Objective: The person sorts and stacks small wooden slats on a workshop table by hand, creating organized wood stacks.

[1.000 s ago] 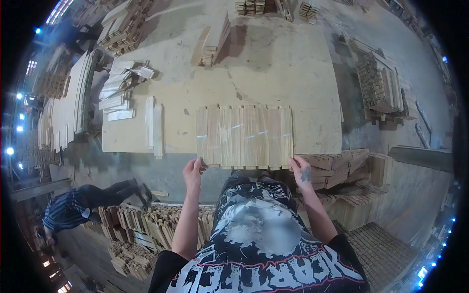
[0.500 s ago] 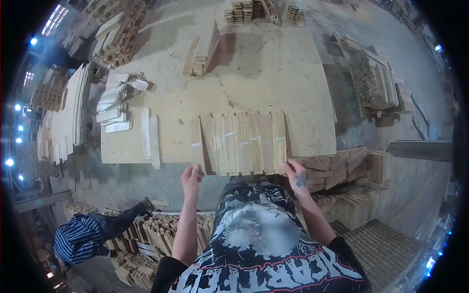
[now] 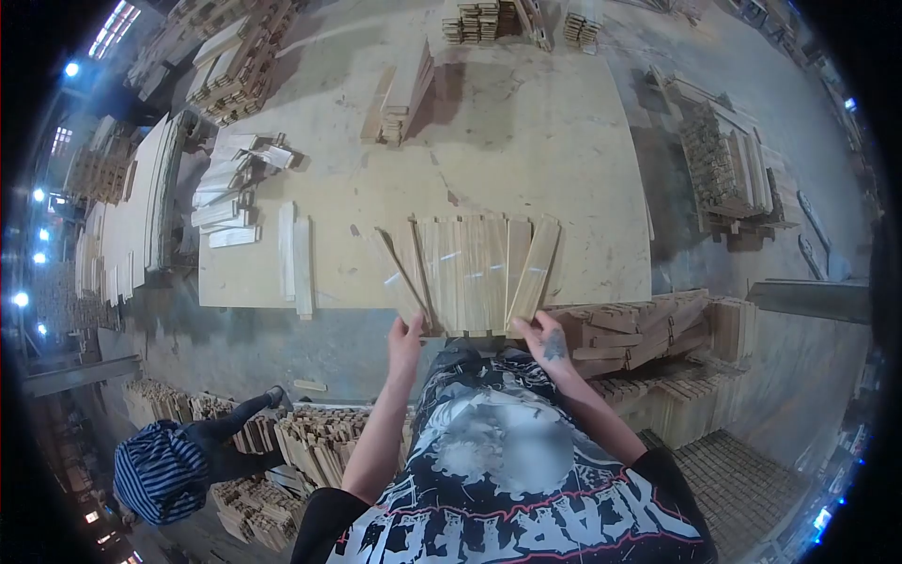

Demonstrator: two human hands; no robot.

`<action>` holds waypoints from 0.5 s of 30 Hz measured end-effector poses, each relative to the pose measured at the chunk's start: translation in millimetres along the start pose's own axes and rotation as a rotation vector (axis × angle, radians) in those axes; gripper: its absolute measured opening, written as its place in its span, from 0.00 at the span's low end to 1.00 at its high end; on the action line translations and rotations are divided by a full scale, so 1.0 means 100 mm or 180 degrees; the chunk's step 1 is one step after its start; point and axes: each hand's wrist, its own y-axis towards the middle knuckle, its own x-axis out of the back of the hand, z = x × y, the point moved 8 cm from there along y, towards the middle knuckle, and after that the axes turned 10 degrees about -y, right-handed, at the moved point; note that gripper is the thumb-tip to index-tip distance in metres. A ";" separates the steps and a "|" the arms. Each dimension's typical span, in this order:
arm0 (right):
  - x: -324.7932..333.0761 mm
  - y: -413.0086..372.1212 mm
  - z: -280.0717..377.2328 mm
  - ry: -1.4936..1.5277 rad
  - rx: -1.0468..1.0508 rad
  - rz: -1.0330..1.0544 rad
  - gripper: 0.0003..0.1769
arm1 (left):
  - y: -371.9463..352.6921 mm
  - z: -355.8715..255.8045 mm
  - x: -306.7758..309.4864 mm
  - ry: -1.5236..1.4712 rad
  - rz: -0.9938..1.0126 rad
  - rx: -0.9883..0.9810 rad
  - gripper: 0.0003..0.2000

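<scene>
A row of light wooden slats (image 3: 460,273) lies side by side across the near edge of the table, their near ends jutting past it. My left hand (image 3: 405,344) is closed on the near end of the leftmost slat (image 3: 401,273), which slants with its far end out to the left. At the other side, my right hand (image 3: 543,340) grips the near end of the rightmost slat (image 3: 536,268). That slat leans with its far end to the right and partly overlaps its neighbour.
Two loose slats (image 3: 295,258) and a jumbled slat pile (image 3: 230,193) lie on the table (image 3: 357,188) to the left. A taller slat stack (image 3: 404,99) stands farther back. Bundled boards (image 3: 629,329) sit low right. Another person (image 3: 162,470) in stripes bends by slat stacks at lower left.
Both hands have moved inward with the near ends of the outer slats, so these slats now tilt, far ends outward. The other person has shifted slightly.
</scene>
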 end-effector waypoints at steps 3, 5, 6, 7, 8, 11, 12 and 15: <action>-0.21 0.07 -0.03 0.0129 -0.0439 0.0388 0.25 | -0.06 -0.08 -0.13 -0.0234 0.0247 0.0259 0.19; -0.15 -0.05 0.13 0.0601 -0.0571 0.0571 0.26 | -0.12 -0.18 -0.13 -0.0164 0.0302 0.0289 0.19; -0.14 -0.10 0.22 0.0840 -0.0644 0.0657 0.26 | -0.16 -0.20 -0.13 -0.0155 0.0337 0.0298 0.19; -0.18 -0.08 0.19 0.0749 -0.0465 0.0595 0.27 | -0.21 -0.19 -0.14 -0.0146 0.0373 0.0316 0.19; -0.25 -0.05 0.13 0.0660 -0.0287 0.0531 0.29 | -0.20 -0.10 -0.17 -0.0120 0.0402 0.0304 0.18; -0.42 0.01 0.04 0.1054 -0.0513 0.0436 0.31 | -0.16 0.10 -0.38 -0.0343 0.0506 0.0392 0.16; -0.47 0.01 0.00 0.1292 -0.0723 0.0430 0.31 | -0.18 0.08 -0.42 -0.0350 0.0550 0.0386 0.16; -0.57 0.08 -0.03 0.1563 -0.0755 0.0701 0.34 | -0.21 0.02 -0.46 -0.0393 0.0635 0.0400 0.16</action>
